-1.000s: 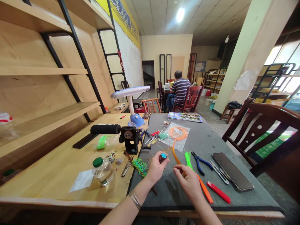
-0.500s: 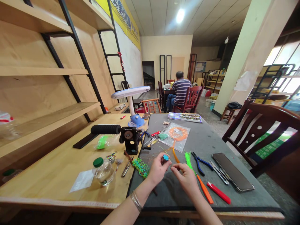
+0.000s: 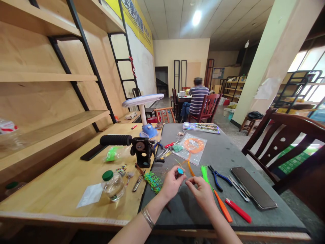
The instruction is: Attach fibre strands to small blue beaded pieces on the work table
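Observation:
My left hand [image 3: 171, 183] is closed round a small dark piece with a round blue top [image 3: 180, 171]. A thin yellow-green strand [image 3: 179, 163] sticks out beyond those fingers. Just to the right, my right hand [image 3: 203, 194] has thumb and forefinger pinched together; whatever is between them is too small to make out. Beside my left wrist lies a brown stick hung with several green and blue tied pieces [image 3: 152, 181]. Green strands [image 3: 204, 172] and an orange strip [image 3: 223, 206] lie right of my right hand.
Blue-handled pliers [image 3: 218, 179], thread snips [image 3: 240, 189], a red utility knife [image 3: 238, 210] and a phone [image 3: 254, 188] lie at right. A green-lidded jar [image 3: 113, 188], a black clamp device [image 3: 142, 152] and a blue-based lamp [image 3: 148, 130] stand left. A person [image 3: 198, 98] sits farther back.
The whole view has shifted slightly to the right. Both hands keep almost the same pose, and the left still holds the blue-topped piece.

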The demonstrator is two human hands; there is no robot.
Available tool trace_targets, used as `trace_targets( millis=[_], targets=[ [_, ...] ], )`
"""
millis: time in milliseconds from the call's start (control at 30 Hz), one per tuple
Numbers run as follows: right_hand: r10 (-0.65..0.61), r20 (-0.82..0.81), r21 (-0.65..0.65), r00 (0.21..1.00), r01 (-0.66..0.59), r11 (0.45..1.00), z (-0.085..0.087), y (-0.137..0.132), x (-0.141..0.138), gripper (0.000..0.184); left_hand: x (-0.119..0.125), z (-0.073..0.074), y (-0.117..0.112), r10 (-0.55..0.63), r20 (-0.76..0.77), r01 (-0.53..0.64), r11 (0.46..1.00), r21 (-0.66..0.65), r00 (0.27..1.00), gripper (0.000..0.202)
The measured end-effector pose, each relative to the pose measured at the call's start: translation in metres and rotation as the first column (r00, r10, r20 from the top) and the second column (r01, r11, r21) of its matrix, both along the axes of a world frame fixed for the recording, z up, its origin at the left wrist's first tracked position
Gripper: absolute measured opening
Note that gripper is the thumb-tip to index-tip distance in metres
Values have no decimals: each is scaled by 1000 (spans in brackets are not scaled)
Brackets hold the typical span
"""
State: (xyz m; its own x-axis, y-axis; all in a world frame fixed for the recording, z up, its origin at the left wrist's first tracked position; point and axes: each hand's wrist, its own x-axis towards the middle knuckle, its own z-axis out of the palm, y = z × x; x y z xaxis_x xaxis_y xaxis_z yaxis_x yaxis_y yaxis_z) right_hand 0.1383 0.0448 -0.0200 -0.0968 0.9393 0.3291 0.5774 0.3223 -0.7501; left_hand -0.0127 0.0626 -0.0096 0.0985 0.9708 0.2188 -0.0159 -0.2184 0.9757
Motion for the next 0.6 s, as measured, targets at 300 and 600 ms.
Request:
trace_targets(
  millis=[300, 600],
  targets=[
    [27, 70, -4, 997, -27, 1000, -2, -1, 3, 20, -1, 1, 3, 33, 1, -33, 999, 18, 999, 17],
    [22, 82, -47, 996, -19, 999, 0, 1, 2, 24, -1, 3, 1, 11, -12, -11, 1000, 14, 1000, 17]
  ],
)
